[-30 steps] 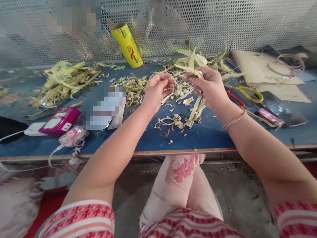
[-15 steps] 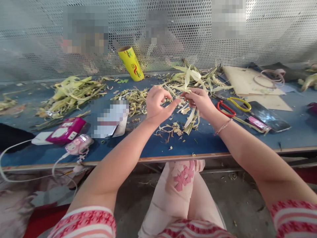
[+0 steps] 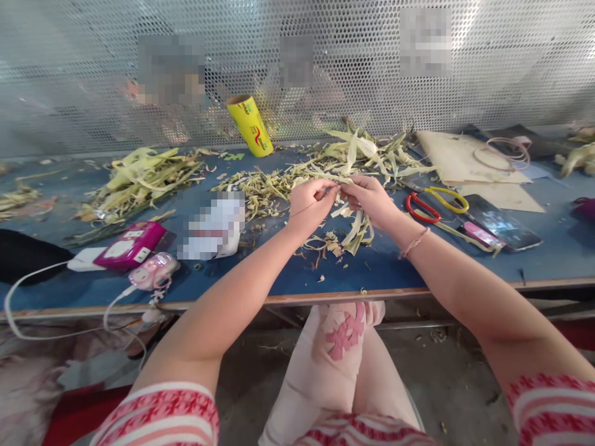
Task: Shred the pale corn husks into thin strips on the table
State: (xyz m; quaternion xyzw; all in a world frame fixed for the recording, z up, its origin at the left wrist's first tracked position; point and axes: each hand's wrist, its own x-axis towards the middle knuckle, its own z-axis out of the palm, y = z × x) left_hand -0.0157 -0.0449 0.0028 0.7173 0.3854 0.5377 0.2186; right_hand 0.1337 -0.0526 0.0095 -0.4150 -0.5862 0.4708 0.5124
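Observation:
My left hand [image 3: 312, 203] is closed in a pinch, its thumb and fingertips meeting those of my right hand [image 3: 370, 197]. The right fingers are pinched as well. Whatever sits between the fingertips is too small and covered to make out. Just behind both hands lies a heap of pale green, husk-like leaves [image 3: 367, 148]. Shredded strips [image 3: 264, 189] spread over the table to the left. Below the right hand, longer leaf strips [image 3: 357, 236] lie among small scraps. Scissors [image 3: 425, 207] with one red and one yellow handle rest right of my right hand.
A yellow cardboard tube [image 3: 251, 127] leans at the mesh panel [image 3: 362, 62]. Another leaf pile [image 3: 139, 179], a pink box-shaped charger [image 3: 132, 244] and a phone [image 3: 214, 229] are at left. At right lie a dark phone [image 3: 499, 223] and cardboard sheets [image 3: 465, 158]. The blue table's edge [image 3: 344, 297] is in front.
My left hand has closed from spread fingers into a pinch and moved right to meet my right hand. My right hand has stayed nearly in place.

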